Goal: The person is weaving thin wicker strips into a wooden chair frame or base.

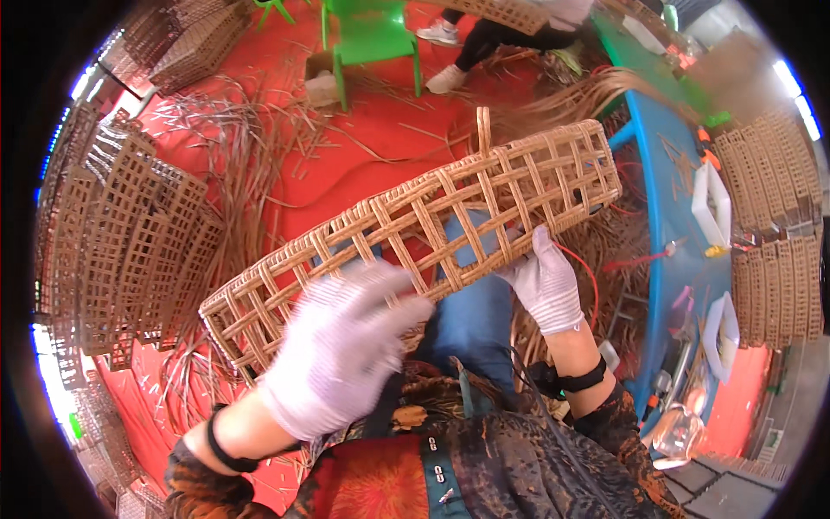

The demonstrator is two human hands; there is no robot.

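Note:
A long, rectangular wicker basket [406,216] with an open lattice side is held tilted above my lap, its right end higher. One folded tan strand [483,130] sticks up from its far rim. My right hand [549,281], in a white striped glove, grips the near edge right of the middle, thumb on the outside and the other fingers partly hidden behind the weave. In front of the basket's left half is my left hand [346,346], also gloved. It is blurred by motion, so whether its fingers touch the weave or hold anything cannot be made out.
Stacked woven panels [112,242] stand at the left, with more panels [778,285] at the far right. Loose strands [251,147] litter the red floor. A blue table [661,199] holds white frames and tools. Beyond are a green chair [372,35] and a seated person's legs [484,43].

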